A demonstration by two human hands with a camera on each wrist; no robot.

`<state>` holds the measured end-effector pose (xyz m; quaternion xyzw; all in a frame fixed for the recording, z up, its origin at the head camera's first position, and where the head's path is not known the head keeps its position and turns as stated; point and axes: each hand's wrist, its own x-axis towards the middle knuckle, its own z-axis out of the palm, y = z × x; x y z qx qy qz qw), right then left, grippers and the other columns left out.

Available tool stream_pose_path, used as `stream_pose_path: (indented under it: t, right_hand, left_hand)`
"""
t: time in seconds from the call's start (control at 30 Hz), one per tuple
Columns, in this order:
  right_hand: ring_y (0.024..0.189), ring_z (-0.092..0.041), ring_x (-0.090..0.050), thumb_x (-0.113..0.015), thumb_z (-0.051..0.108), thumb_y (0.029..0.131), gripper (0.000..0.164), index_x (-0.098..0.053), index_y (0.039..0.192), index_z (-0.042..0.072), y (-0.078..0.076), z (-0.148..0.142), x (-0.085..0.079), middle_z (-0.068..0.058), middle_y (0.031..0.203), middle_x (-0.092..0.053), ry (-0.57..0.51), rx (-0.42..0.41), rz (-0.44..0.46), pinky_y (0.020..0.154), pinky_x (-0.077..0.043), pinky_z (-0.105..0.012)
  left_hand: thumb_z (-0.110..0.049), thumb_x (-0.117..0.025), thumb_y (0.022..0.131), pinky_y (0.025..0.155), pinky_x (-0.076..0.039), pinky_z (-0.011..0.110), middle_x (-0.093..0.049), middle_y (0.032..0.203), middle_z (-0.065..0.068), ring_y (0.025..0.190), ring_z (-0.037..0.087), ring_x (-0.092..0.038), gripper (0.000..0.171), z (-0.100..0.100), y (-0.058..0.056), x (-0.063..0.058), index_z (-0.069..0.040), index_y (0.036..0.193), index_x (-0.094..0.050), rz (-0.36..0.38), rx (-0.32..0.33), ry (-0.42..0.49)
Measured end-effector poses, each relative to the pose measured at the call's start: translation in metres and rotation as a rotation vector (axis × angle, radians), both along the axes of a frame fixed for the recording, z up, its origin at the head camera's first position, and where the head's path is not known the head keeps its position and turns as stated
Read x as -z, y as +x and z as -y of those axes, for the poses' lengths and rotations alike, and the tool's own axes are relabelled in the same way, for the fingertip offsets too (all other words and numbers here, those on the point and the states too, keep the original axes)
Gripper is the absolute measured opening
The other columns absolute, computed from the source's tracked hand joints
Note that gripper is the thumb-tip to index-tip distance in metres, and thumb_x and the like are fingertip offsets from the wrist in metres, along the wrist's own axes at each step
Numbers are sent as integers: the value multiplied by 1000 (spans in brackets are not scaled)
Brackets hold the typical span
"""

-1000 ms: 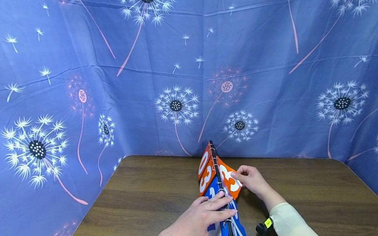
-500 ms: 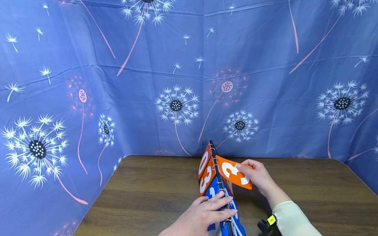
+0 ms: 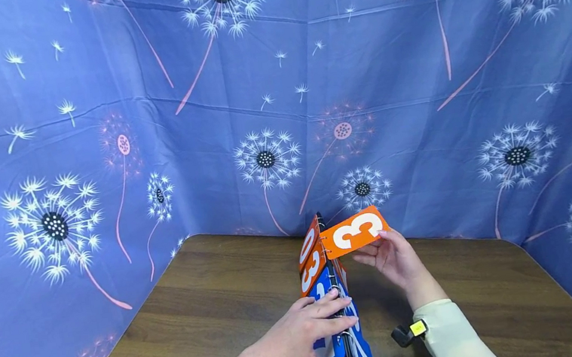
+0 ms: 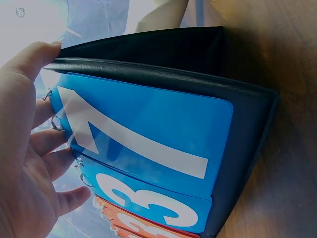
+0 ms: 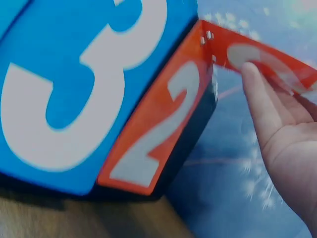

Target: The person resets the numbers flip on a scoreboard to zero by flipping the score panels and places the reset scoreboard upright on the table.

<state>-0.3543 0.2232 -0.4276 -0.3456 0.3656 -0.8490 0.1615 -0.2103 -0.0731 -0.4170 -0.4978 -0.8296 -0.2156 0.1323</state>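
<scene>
A tabletop flip scoreboard (image 3: 361,343) with ring-bound number cards stands tented on the table. My left hand (image 3: 298,336) rests across its black spine with fingers spread; in the left wrist view the fingers reach past the rings beside a blue card showing 1 (image 4: 148,129). My right hand (image 3: 399,257) pinches an orange card with a white 3 (image 3: 354,233) near its outer end, thumb on one face and fingers behind. That card is raised on its rings, out from the scoreboard's right side. Under it, the right wrist view shows an orange 2 (image 5: 158,129) beside a large blue 3 (image 5: 84,94).
The brown wooden table (image 3: 215,296) extends to both sides of the scoreboard. A blue dandelion-print cloth (image 3: 391,68) hangs behind and at both sides. A black wrist device (image 3: 402,336) with a yellow label sits at the right sleeve (image 3: 452,331).
My right hand has swung the orange 3 card outward and up from the scoreboard's right side, almost level with the spine. The left hand has stayed on the spine.
</scene>
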Motion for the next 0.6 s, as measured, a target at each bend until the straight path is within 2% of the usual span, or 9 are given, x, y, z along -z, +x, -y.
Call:
stream_pose_path:
  t: [0.07,0.1,0.2,0.3,0.37,0.47,0.53,0.6]
  right_hand:
    - [117,-32,-77,-27,12,114,42,-48,148,1,3,9,-7,-16,134,-75,42,49,-48,100,-56,-52]
    - [115,-30,-78,-30,12,114,39,-45,149,1,5,14,-11,-15,132,-76,84,98,-64,98,-57,-51]
    - [107,-23,-80,-43,15,113,42,-40,151,-4,11,30,-20,-10,126,-77,249,278,-78,94,-60,-49]
    - [100,-20,-81,-54,18,109,54,-41,154,-10,17,47,-28,-16,124,-76,428,468,-122,91,-61,-47]
    - [99,-21,-80,-60,18,107,57,-46,154,-12,19,58,-34,-25,122,-75,538,585,-201,89,-62,-45]
    - [99,-24,-79,-67,20,103,55,-58,149,-8,22,75,-42,-29,122,-75,728,726,-367,87,-62,-37]
    - [96,-23,-78,-70,20,100,50,-66,143,-5,22,84,-48,-25,119,-77,860,776,-484,82,-61,-31]
    - [84,-20,-73,-73,22,98,45,-72,137,0,23,91,-53,-18,105,-79,994,789,-582,72,-57,-27]
  left_hand:
    - [-64,-60,97,115,-43,55,-51,165,-3,157,26,-44,67,0,0,0,-24,151,-66,-7,-4,2]
    - [-64,-60,97,115,-43,55,-51,165,-3,157,26,-44,67,0,0,-1,-24,150,-67,-11,-5,4]
    - [-63,-60,97,115,-43,55,-52,164,-3,157,27,-44,67,1,-1,-1,-23,150,-67,-12,-3,4]
    - [-63,-60,97,115,-43,56,-51,165,-2,157,27,-44,66,1,-1,-1,-23,151,-67,-4,5,6]
    - [-62,-60,98,115,-43,56,-51,165,-2,157,27,-44,66,1,-1,-1,-23,151,-66,-6,9,5]
    - [-61,-62,98,115,-43,57,-52,164,-2,157,27,-44,65,0,-1,-1,-23,151,-66,1,8,8]
    - [-59,-63,97,115,-42,57,-53,164,-2,157,26,-44,65,0,0,0,-23,151,-66,4,6,11]
    - [-59,-64,97,115,-43,56,-53,163,-2,157,26,-44,64,-1,0,0,-23,150,-67,-2,4,14]
